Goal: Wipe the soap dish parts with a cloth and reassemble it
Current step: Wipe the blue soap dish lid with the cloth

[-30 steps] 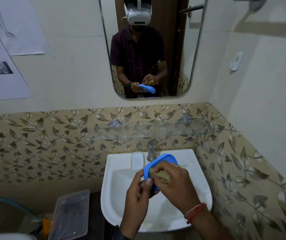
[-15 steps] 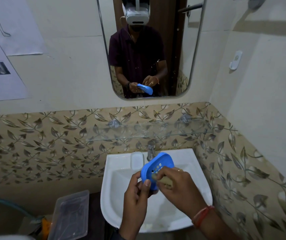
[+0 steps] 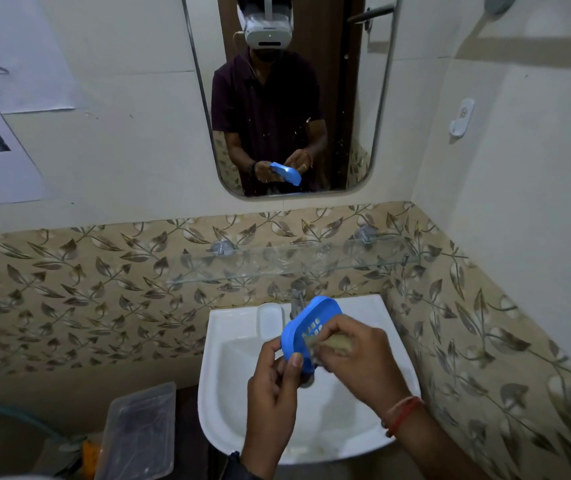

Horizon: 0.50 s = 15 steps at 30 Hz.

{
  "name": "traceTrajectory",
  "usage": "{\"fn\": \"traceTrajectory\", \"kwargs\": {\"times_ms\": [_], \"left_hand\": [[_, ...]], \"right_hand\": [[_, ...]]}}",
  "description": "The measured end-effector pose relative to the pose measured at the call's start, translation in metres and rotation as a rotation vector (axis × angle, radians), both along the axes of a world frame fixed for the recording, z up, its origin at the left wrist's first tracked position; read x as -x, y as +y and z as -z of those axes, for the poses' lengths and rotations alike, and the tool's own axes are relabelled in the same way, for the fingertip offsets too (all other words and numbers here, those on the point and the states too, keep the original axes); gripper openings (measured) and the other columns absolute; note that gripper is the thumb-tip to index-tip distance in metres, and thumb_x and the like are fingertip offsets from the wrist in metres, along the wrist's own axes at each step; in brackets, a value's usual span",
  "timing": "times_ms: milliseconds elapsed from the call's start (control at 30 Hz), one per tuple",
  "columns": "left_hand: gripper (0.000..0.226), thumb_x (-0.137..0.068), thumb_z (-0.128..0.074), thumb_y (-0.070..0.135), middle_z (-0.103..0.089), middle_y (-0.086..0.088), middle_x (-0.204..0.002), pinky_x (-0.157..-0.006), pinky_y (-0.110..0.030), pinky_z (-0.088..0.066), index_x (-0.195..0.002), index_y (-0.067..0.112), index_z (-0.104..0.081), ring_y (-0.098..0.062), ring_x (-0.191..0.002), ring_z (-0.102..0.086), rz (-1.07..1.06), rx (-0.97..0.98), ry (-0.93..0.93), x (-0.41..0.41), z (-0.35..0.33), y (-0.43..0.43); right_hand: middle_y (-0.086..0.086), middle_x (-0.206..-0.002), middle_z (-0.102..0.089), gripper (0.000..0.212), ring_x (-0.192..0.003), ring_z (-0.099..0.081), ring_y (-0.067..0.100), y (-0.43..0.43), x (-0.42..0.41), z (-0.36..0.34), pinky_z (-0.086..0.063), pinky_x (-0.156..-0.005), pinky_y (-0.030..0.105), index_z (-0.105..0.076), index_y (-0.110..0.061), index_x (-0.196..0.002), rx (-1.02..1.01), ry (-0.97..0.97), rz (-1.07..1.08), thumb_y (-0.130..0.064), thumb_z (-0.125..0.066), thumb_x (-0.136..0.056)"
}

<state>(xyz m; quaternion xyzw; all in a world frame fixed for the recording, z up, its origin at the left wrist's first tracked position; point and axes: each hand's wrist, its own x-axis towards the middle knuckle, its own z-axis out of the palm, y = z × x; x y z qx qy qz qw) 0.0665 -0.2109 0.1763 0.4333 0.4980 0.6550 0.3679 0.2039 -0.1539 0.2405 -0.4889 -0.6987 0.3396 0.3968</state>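
Note:
A blue oval soap dish part (image 3: 311, 322) with drain slots is held tilted over the white sink (image 3: 228, 375). My left hand (image 3: 270, 403) grips its lower edge with thumb on the rim. My right hand (image 3: 353, 362) pinches a small beige cloth (image 3: 332, 346) and presses it against the dish's slotted face. Most of the cloth is hidden inside my fingers. No other dish part is visible.
A metal tap (image 3: 298, 299) stands right behind the dish. A glass shelf (image 3: 277, 265) runs above the sink, a mirror (image 3: 287, 98) above that. A clear plastic box (image 3: 138, 434) sits low left of the sink. Tiled wall closes in on the right.
The dish has turned so its slotted face shows, and my right hand with the cloth has slid down and right across it. My left hand keeps its grip.

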Motion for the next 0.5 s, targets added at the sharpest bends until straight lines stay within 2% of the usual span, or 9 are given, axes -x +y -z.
{"fn": "traceTrajectory", "kwargs": {"times_ms": [67,133,200,267,333,400,500], "left_hand": [[0.026,-0.088,-0.060,0.045,-0.074,-0.011,-0.073,-0.083,-0.049,-0.061,-0.110,0.030,-0.063,-0.030,-0.081,-0.075,0.011,-0.010,-0.011,-0.002,-0.004,-0.001],[0.024,-0.091,-0.061,0.037,-0.074,-0.015,-0.075,-0.080,-0.041,-0.062,-0.111,0.024,-0.062,-0.038,-0.085,-0.074,0.026,-0.010,-0.057,-0.006,-0.009,-0.002],[0.023,-0.093,-0.058,0.027,-0.076,-0.020,-0.082,-0.079,-0.035,-0.061,-0.113,0.017,-0.060,-0.040,-0.088,-0.074,0.043,-0.004,-0.102,-0.009,-0.011,-0.003],[0.024,-0.093,-0.056,0.025,-0.077,-0.021,-0.084,-0.081,-0.038,-0.061,-0.115,0.016,-0.060,-0.038,-0.088,-0.075,0.048,0.002,-0.106,-0.008,-0.011,-0.004],[0.026,-0.094,-0.055,0.026,-0.077,-0.019,-0.083,-0.083,-0.041,-0.061,-0.118,0.017,-0.060,-0.037,-0.089,-0.075,0.037,0.008,-0.075,-0.006,-0.010,-0.004],[0.026,-0.095,-0.057,0.029,-0.077,-0.019,-0.083,-0.083,-0.040,-0.061,-0.119,0.019,-0.060,-0.038,-0.090,-0.074,0.024,0.009,-0.065,-0.007,-0.009,-0.004],[0.037,-0.090,-0.061,0.038,-0.077,-0.019,-0.087,-0.080,-0.037,-0.061,-0.120,0.016,-0.059,-0.039,-0.093,-0.074,0.026,0.011,-0.117,-0.011,-0.011,-0.004]], "right_hand": [[-0.005,-0.070,-0.067,0.028,-0.066,-0.066,0.012,0.015,-0.008,0.002,-0.056,-0.061,0.033,-0.060,-0.024,-0.073,-0.157,-0.081,0.170,-0.008,-0.083,-0.068],[-0.006,-0.072,-0.066,0.028,-0.068,-0.064,0.016,0.020,-0.012,0.003,-0.054,-0.063,0.035,-0.060,-0.025,-0.075,-0.267,-0.134,0.255,-0.010,-0.083,-0.069],[-0.007,-0.074,-0.066,0.027,-0.068,-0.064,0.011,0.012,-0.008,0.002,-0.054,-0.063,0.029,-0.062,-0.026,-0.077,-0.304,-0.137,0.177,-0.010,-0.083,-0.069],[-0.007,-0.076,-0.067,0.027,-0.069,-0.064,0.005,-0.003,-0.001,0.001,-0.053,-0.060,0.016,-0.065,-0.029,-0.078,-0.254,-0.086,0.013,-0.010,-0.082,-0.071],[-0.006,-0.076,-0.068,0.025,-0.068,-0.065,0.006,-0.009,-0.001,0.002,-0.050,-0.057,0.010,-0.065,-0.030,-0.078,-0.211,-0.055,-0.086,-0.012,-0.081,-0.073],[-0.007,-0.075,-0.067,0.021,-0.069,-0.064,0.008,0.000,-0.004,0.003,-0.051,-0.060,0.016,-0.064,-0.027,-0.077,-0.252,-0.061,0.001,-0.016,-0.082,-0.074],[-0.007,-0.073,-0.066,0.027,-0.070,-0.064,0.012,0.015,-0.007,-0.002,-0.052,-0.064,0.026,-0.062,-0.025,-0.076,-0.319,-0.048,0.244,-0.008,-0.082,-0.071]]}}
